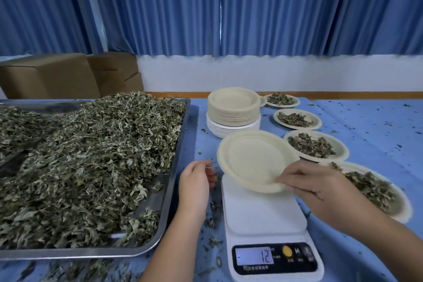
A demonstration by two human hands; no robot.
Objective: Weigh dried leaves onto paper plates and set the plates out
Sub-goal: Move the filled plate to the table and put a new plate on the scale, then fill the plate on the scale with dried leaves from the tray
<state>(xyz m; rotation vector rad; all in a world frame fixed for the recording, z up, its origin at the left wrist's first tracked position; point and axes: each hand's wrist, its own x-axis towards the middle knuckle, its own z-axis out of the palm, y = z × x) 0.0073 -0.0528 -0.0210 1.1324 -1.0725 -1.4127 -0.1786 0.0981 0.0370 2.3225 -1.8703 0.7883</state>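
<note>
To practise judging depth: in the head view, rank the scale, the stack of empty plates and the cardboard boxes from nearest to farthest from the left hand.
1. scale, just right of the left hand
2. stack of empty plates, further back, right
3. cardboard boxes, far back, left

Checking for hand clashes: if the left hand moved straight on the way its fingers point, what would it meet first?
The left hand would probably meet the rim of the empty plate, which the right hand pinches over the scale; depth is unclear.
</note>
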